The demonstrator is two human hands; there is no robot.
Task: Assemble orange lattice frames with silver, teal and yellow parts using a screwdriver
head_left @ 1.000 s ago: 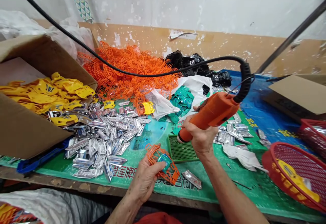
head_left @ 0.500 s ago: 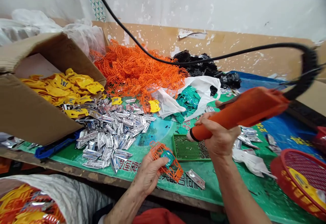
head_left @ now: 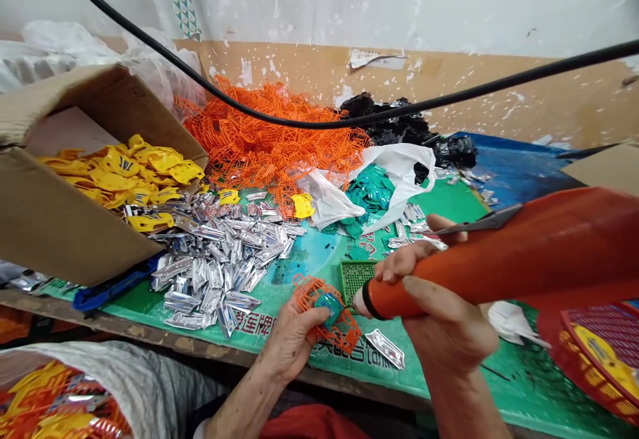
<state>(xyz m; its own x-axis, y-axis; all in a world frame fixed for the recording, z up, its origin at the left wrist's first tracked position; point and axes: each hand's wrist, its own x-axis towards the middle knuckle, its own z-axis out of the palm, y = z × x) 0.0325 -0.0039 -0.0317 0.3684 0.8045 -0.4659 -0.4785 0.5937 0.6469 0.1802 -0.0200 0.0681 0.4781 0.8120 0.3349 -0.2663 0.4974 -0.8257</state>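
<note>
My left hand (head_left: 294, 332) pinches an orange plastic frame (head_left: 352, 332) with a teal plastic piece (head_left: 329, 307) on it, the thumb pressing on the teal piece. My right hand (head_left: 444, 319) wraps round an orange electric screwdriver (head_left: 479, 266), held nearly level. Its tip points left and reaches the right side of the teal piece; whether a screw sits there is too small to tell. A green screw tray (head_left: 352, 279) lies just behind the tool's nose, partly covered by it. One silver metal plate (head_left: 385, 348) rests on the table below the tip.
Silver plates (head_left: 214, 266) are heaped at left, beside a cardboard box (head_left: 70, 213) of yellow parts. Orange frames (head_left: 269, 133), black parts (head_left: 389, 120) and a white bag (head_left: 424, 159) of teal pieces lie behind. A red basket (head_left: 589, 359) stands right; a black cable (head_left: 279, 120) hangs across.
My right hand has brought the screwdriver from over the green tray down and toward me, its tip now at the teal piece. The cable has swung lower at left. My left hand has stayed nearly still.
</note>
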